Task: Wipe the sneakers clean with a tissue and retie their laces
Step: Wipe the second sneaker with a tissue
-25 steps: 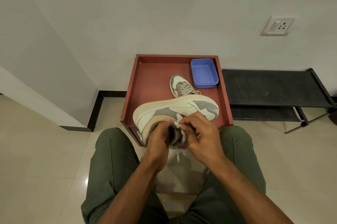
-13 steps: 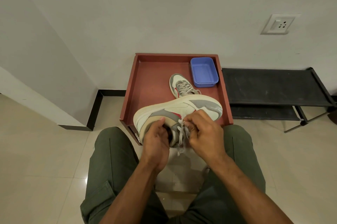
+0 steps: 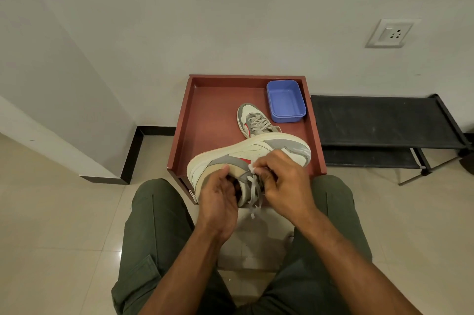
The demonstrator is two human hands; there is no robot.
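Held sneaker tilted further; 2 sneakers, 1 blue tub.

no readable text, label, brand or number anywhere. held sneaker shows only red side mark, no letters legible. wall socket, up right of sneaker, bears no print.

The held sneaker is off-white with grey panels, a tan collar and a red flash; its laces are grey. The second sneaker matches it. The tray is reddish-brown, the tub blue, the trousers olive green, the rack black.
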